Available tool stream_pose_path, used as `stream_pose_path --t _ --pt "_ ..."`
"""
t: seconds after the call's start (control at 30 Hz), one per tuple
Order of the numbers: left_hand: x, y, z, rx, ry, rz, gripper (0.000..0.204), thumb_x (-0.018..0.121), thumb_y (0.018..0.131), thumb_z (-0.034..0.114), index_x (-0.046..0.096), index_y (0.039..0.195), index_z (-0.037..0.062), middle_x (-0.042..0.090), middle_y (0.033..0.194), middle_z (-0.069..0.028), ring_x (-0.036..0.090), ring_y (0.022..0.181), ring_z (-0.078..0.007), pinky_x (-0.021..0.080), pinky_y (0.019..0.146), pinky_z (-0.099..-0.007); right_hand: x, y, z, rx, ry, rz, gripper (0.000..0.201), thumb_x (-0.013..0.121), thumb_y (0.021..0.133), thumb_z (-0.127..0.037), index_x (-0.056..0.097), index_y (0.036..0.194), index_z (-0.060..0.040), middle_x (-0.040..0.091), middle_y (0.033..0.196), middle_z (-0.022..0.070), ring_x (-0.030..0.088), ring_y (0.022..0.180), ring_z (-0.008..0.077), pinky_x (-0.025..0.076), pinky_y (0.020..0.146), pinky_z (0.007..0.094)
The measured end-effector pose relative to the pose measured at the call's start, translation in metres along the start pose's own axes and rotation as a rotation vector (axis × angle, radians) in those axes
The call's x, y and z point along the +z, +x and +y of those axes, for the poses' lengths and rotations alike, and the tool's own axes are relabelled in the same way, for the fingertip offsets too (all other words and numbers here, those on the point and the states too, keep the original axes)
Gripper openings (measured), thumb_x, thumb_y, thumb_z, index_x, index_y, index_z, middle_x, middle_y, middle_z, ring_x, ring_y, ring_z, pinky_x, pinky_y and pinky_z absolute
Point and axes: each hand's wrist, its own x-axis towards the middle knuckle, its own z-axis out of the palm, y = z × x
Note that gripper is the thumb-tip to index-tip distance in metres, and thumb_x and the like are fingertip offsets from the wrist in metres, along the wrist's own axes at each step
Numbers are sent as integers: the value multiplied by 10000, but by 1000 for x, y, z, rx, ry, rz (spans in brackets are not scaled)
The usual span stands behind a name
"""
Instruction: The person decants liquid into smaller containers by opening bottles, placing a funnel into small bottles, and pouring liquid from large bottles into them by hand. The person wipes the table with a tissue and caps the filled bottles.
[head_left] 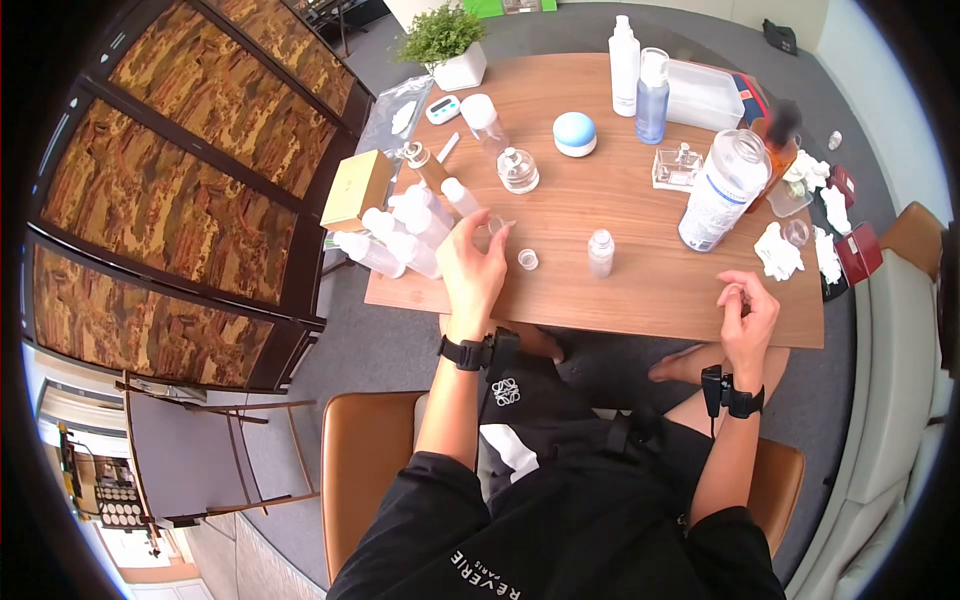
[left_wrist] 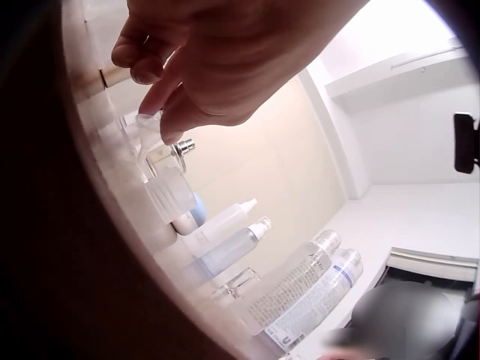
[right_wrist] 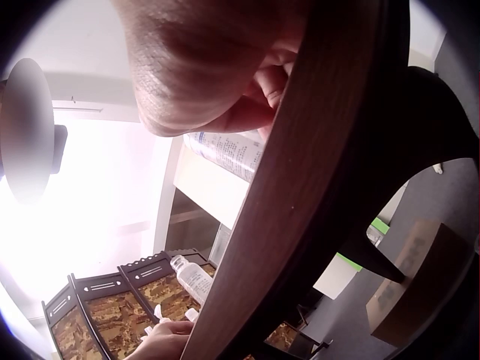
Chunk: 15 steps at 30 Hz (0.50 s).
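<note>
In the head view my left hand (head_left: 474, 265) pinches a small clear funnel (head_left: 497, 228) between thumb and finger, over the table's left part. The left wrist view shows the funnel (left_wrist: 148, 133) hanging from the fingertips, narrow end down. A small clear bottle (head_left: 600, 255) stands to the right of that hand. Between them lies a small round cap (head_left: 528, 260). My right hand (head_left: 749, 312) is at the table's front edge, fingers loosely curled and holding nothing. Beyond it stands a large uncapped bottle (head_left: 712, 200) with a printed label.
White squeeze bottles (head_left: 415, 235) crowd the left edge beside a yellow box (head_left: 357, 190). A glass perfume bottle (head_left: 518, 172), a blue-topped round device (head_left: 575, 134) and tall pump bottles (head_left: 653, 100) stand farther back. Crumpled tissues (head_left: 778, 252) lie at the right.
</note>
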Motion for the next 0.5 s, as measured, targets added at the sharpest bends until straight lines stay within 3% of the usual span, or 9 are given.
stream_pose_path --t 0.07,0.2,0.27,0.33,0.4,0.43,0.5 --pt "0 1 -2 125 98 -20 314 825 860 96 749 1147 -5 792 1016 -148 658 629 -234 538 649 -347 0 0 0 11 5 -6 182 534 928 65 696 995 18 592 656 22 482 546 54 354 511 239" --pt "-12 -8 18 53 116 -73 306 812 863 84 744 1148 -5 771 1014 -169 673 675 -260 543 688 -355 -1 0 1 11 15 -5 186 532 925 66 697 999 21 593 657 21 491 550 54 359 512 238" --pt "-24 -14 39 -1 30 -198 324 810 862 79 734 1165 -4 738 1022 -168 672 704 -250 540 709 -360 0 0 0 14 19 -8 187 532 923 65 698 999 22 591 657 20 496 553 54 361 513 238" --pt "-27 -17 51 15 19 -284 372 807 870 108 709 1214 6 692 998 -154 683 778 -288 543 736 -393 0 0 -2 20 17 -7 186 532 924 64 697 996 21 589 656 19 496 553 55 363 513 239" --pt "-24 -21 56 178 93 -305 423 808 876 157 689 1258 23 666 962 -152 679 840 -348 546 757 -434 1 0 -2 26 15 -9 184 532 925 63 697 994 21 586 656 18 496 553 56 364 512 240" --pt "-22 -21 57 145 108 -342 418 804 880 188 679 1248 32 650 935 -155 664 870 -397 541 774 -468 2 0 1 17 24 3 180 534 927 63 697 992 21 584 657 18 496 553 57 366 512 239" --pt "-14 -22 48 170 124 -382 373 799 881 178 689 1205 29 649 936 -160 662 868 -402 540 774 -472 1 0 1 13 25 27 176 536 930 63 696 990 20 581 659 17 495 553 59 369 512 238"
